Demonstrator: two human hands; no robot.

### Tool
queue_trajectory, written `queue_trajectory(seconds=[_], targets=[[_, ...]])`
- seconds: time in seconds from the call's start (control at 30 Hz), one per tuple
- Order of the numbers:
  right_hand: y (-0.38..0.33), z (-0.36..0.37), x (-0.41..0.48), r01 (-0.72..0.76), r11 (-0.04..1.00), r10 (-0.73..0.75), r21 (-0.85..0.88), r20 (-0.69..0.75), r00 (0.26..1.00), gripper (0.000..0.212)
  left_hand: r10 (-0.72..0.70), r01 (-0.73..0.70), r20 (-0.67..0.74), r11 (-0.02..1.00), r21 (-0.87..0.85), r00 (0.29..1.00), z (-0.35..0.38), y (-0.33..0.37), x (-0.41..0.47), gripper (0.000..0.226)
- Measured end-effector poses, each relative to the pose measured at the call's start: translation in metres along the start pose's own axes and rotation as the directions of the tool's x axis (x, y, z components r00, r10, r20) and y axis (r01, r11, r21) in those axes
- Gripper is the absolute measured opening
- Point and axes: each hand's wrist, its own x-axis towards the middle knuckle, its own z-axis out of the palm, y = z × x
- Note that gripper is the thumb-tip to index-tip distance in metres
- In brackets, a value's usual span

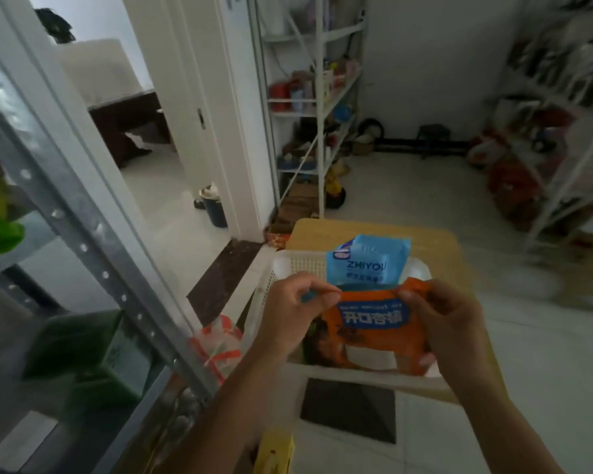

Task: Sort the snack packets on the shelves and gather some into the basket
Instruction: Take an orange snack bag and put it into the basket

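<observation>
An orange snack packet [370,333] with a blue label is held over the white basket [298,265]. My left hand [293,314] pinches the packet's upper left edge. My right hand [449,323] grips its right end, fingers curled round it. Behind the orange packet a light blue packet [367,263] stands upright inside the basket. The basket sits on a wooden stool [435,244]. The lower part of the basket is hidden behind the packet and my hands.
A metal shelf post [93,234] runs diagonally at the left, with green packets [76,343] on the shelves behind it. A red-and-white bag [216,343] lies by the basket. White racks [319,107] with goods stand at the back and right. An open doorway [158,165] is at the left.
</observation>
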Motion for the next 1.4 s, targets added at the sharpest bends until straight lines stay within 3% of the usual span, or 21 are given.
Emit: queue_trajectory(seconds=[0.17, 0.3, 0.4, 0.5, 0.57, 0.63, 0.77, 0.9, 1.03, 1.1, 1.17, 1.23, 1.3, 1.4], targets=[[0.003, -0.002, 0.046, 0.106, 0.97, -0.096, -0.218, 0.054, 0.994, 0.014, 0.106, -0.106, 0.008, 0.988, 0.111, 0.994, 0.0, -0.006, 0.054, 0.007], [0.002, -0.003, 0.095, 0.226, 0.862, -0.223, -0.454, 0.06, 0.973, 0.031, 0.241, -0.229, -0.048, 0.957, 0.18, 0.969, -0.003, -0.002, 0.097, 0.009], [-0.003, 0.003, 0.126, 0.273, 0.825, -0.308, -0.494, 0.012, 0.951, 0.024, 0.365, -0.347, -0.049, 0.914, 0.21, 0.93, -0.005, 0.0, 0.127, 0.007], [0.003, 0.007, 0.149, 0.319, 0.783, -0.393, -0.535, -0.027, 0.919, 0.031, 0.41, -0.393, -0.023, 0.887, 0.242, 0.912, -0.002, -0.004, 0.153, 0.003], [0.02, 0.005, 0.161, 0.31, 0.754, -0.373, -0.579, 0.011, 0.928, 0.041, 0.373, -0.362, 0.012, 0.891, 0.274, 0.928, 0.004, -0.015, 0.165, 0.006], [0.044, 0.002, 0.165, 0.242, 0.766, -0.263, -0.596, 0.053, 0.963, 0.049, 0.263, -0.28, 0.094, 0.91, 0.306, 0.96, 0.011, -0.034, 0.169, 0.01], [0.088, -0.003, 0.151, 0.138, 0.687, -0.055, -0.713, 0.139, 0.989, 0.012, 0.045, -0.16, 0.239, 0.858, 0.489, 0.97, 0.028, -0.079, 0.157, 0.014], [0.118, -0.009, 0.134, 0.034, 0.631, 0.162, -0.775, 0.174, 0.971, 0.014, -0.067, -0.134, 0.31, 0.803, 0.581, 0.948, 0.036, -0.099, 0.136, 0.017], [0.117, -0.011, 0.129, 0.0, 0.6, 0.236, -0.8, 0.177, 0.956, 0.022, -0.155, -0.105, 0.325, 0.746, 0.658, 0.933, 0.033, -0.103, 0.128, 0.029], [0.107, -0.012, 0.124, 0.045, 0.599, 0.212, -0.799, 0.212, 0.954, 0.034, -0.191, -0.098, 0.32, 0.704, 0.704, 0.928, 0.03, -0.102, 0.125, 0.037], [0.1, -0.011, 0.12, 0.12, 0.576, 0.158, -0.809, 0.255, 0.954, 0.045, -0.23, -0.098, 0.283, 0.589, 0.802, 0.931, 0.025, -0.101, 0.117, 0.051], [0.098, -0.009, 0.113, 0.24, 0.488, 0.103, -0.84, 0.328, 0.939, 0.055, -0.263, -0.071, 0.226, 0.492, 0.868, 0.938, 0.017, -0.097, 0.102, 0.061], [0.099, -0.004, 0.105, 0.352, 0.401, 0.076, -0.846, 0.414, 0.907, 0.062, -0.28, -0.047, 0.191, 0.449, 0.892, 0.941, 0.006, -0.093, 0.075, 0.065], [0.099, 0.015, 0.087, 0.475, 0.365, 0.088, -0.801, 0.538, 0.838, 0.068, -0.255, 0.01, 0.087, 0.357, 0.934, 0.963, -0.011, -0.088, 0.018, 0.068]])
